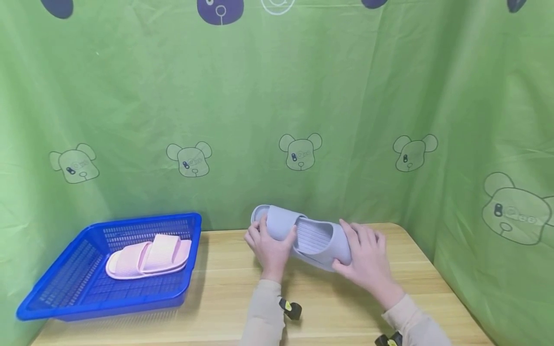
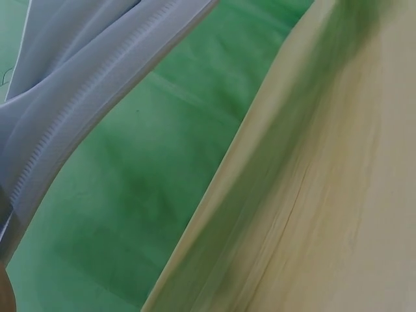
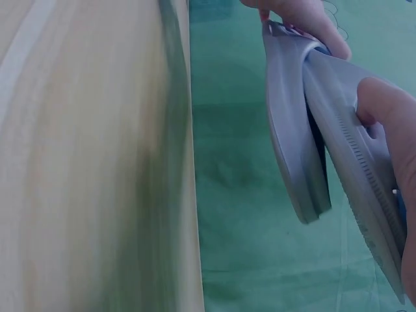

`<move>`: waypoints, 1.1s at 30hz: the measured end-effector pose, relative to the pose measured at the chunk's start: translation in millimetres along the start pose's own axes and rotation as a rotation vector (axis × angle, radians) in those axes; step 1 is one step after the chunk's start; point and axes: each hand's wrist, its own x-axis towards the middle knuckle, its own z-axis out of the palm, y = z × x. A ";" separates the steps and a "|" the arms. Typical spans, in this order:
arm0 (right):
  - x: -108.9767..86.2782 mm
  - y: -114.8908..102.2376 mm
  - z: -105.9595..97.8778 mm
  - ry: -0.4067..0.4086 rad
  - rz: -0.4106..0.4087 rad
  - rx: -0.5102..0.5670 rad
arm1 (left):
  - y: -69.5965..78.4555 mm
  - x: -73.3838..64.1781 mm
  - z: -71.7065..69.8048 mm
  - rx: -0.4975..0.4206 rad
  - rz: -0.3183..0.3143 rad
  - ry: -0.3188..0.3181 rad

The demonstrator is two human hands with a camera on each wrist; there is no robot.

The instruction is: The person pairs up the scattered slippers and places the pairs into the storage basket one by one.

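A pair of grey-blue slippers, one tucked into the other, is held up over the back of the wooden table. My left hand grips the left end, fingers over the far side and thumb on the near side. Round the right end curls my right hand. In the right wrist view two soles hang apart at their lower ends, with the right hand's thumb against the nearer slipper. Only part of the slippers shows in the left wrist view.
At the left of the table stands a blue plastic basket. A pair of pink slippers lies in it, one tucked into the other. A green curtain with bear prints hangs behind and at both sides.
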 end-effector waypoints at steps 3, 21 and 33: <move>-1.0 -0.5 2.2 0.010 0.007 0.003 | 2.0 -1.9 1.1 0.008 0.014 -0.007; -2.1 4.9 5.2 -0.012 0.026 0.008 | 4.7 -3.5 5.9 0.061 0.053 -0.082; 2.4 33.9 -10.9 -0.166 0.092 0.027 | -5.9 4.3 0.3 0.019 0.158 -0.325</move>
